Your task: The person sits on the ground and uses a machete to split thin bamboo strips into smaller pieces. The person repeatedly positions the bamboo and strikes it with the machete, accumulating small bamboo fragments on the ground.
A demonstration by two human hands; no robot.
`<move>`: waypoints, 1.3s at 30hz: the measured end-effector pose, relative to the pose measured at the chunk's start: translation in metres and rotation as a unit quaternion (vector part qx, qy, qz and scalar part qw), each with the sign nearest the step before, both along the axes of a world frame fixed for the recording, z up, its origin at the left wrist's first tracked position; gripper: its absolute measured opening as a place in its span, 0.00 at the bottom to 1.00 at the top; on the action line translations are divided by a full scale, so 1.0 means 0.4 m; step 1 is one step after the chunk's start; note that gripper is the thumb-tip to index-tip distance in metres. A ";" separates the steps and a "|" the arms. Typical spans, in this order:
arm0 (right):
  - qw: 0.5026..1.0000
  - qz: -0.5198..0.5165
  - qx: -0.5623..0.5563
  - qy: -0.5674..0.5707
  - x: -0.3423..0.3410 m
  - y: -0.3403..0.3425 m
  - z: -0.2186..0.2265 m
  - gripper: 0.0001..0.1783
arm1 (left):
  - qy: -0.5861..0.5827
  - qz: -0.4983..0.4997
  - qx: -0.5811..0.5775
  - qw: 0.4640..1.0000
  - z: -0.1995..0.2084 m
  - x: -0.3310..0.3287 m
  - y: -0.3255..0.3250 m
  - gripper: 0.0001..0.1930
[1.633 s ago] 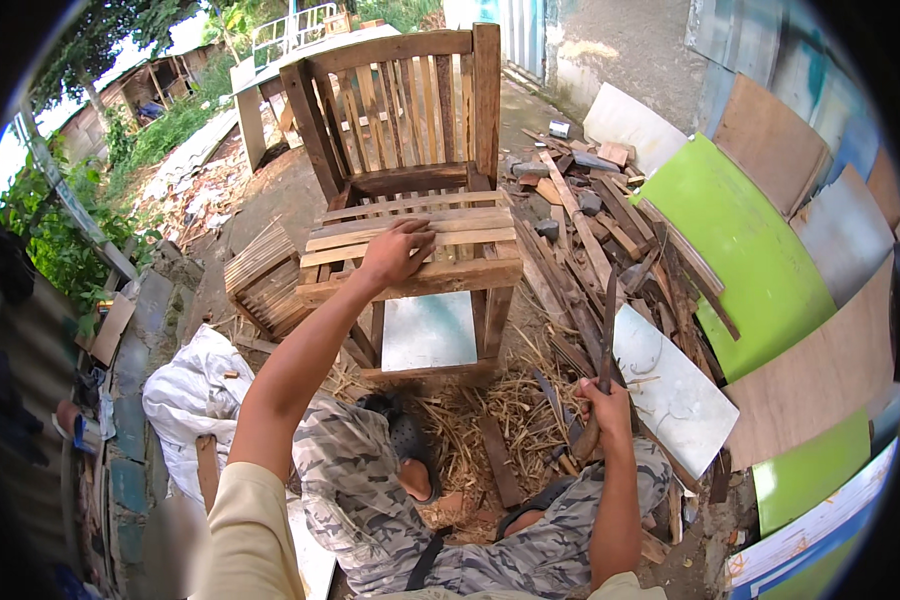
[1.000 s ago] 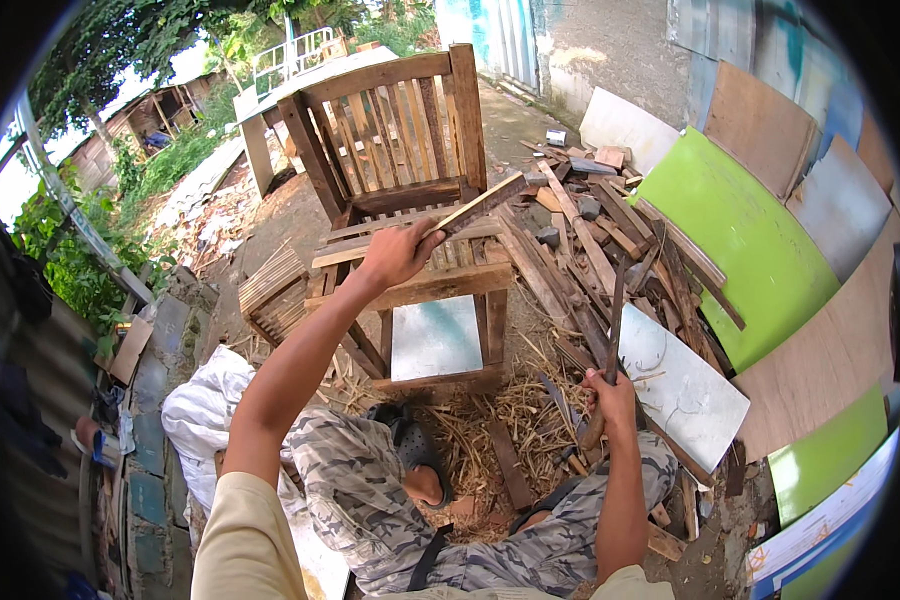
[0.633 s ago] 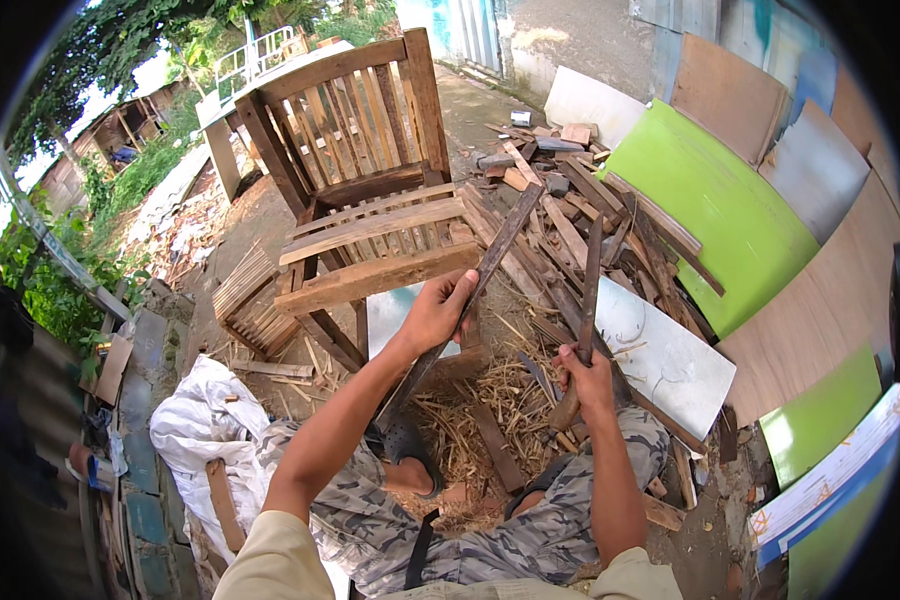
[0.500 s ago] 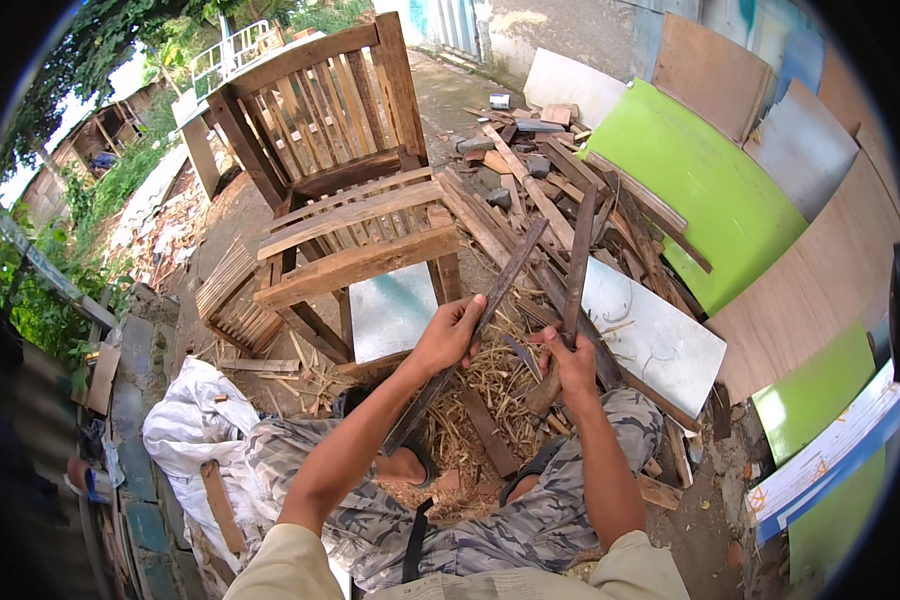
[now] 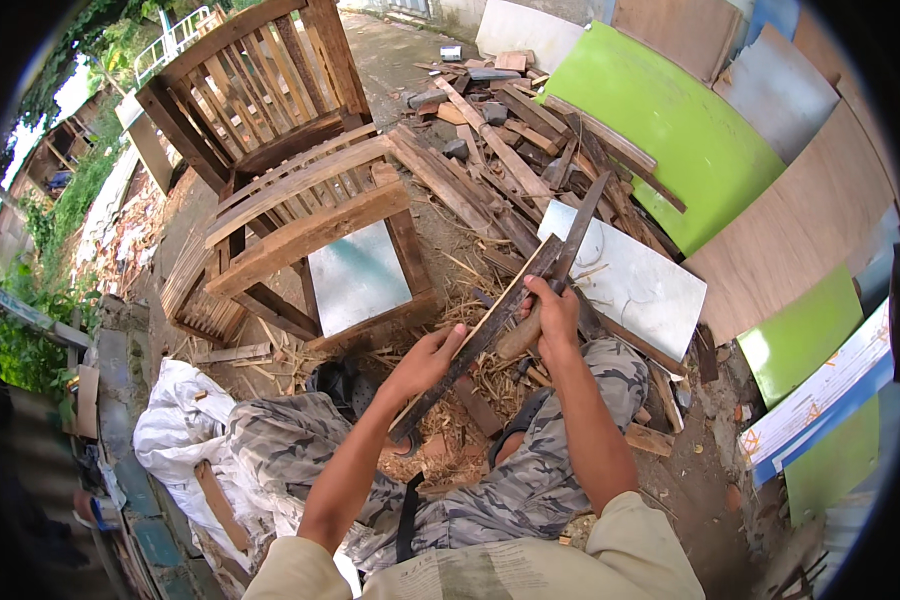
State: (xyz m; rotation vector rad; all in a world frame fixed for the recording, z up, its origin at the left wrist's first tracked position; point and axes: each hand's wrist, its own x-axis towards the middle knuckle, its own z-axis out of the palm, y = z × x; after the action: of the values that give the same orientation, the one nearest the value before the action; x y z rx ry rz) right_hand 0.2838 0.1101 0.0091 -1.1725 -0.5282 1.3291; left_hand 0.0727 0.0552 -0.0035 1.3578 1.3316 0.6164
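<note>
Running diagonally in front of me is a narrow dark wood strip (image 5: 480, 345), its pale cut edge showing. My left hand (image 5: 422, 362) is closed around its lower part. My right hand (image 5: 554, 318) is closed on a machete, whose wooden handle (image 5: 518, 338) sticks out below the fist and whose dark blade (image 5: 584, 222) points up and away. The strip's upper end crosses the base of the blade beside my right fingers; whether the fingers also press on the strip cannot be told. Wood shavings (image 5: 440, 468) lie on the ground between my feet.
A slatted wooden chair (image 5: 305, 240) stands ahead on the left. Beyond my hands is a heap of scrap wood (image 5: 515, 130). Green panels (image 5: 670, 140) and a brown board (image 5: 800, 260) lean along the right. A white sack (image 5: 185, 415) lies by my left leg.
The wood strip has tilted over to the right, and its upper end now meets the machete. My hands are lower over the shavings. The view has shifted, moving the chair up and left.
</note>
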 end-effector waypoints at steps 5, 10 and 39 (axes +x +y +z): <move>0.995 -0.103 0.007 0.000 0.069 0.037 -0.020 0.12 | 0.060 -0.055 -0.110 0.991 0.039 -0.152 -0.107 0.24; 0.992 -0.116 -0.014 0.040 0.119 0.048 -0.062 0.13 | -0.067 0.143 -0.011 0.987 0.034 -0.253 -0.159 0.14; 0.842 0.341 -0.228 -0.351 -0.100 -0.296 -0.290 0.18 | -0.327 0.360 0.273 0.830 -0.199 -0.089 -0.061 0.25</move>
State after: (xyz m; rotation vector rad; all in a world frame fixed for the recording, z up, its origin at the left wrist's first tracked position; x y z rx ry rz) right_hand 0.2439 -0.0082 -0.1069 -2.0121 -1.3022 1.6483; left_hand 0.0371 0.0308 -0.0831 0.8553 1.0792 1.9106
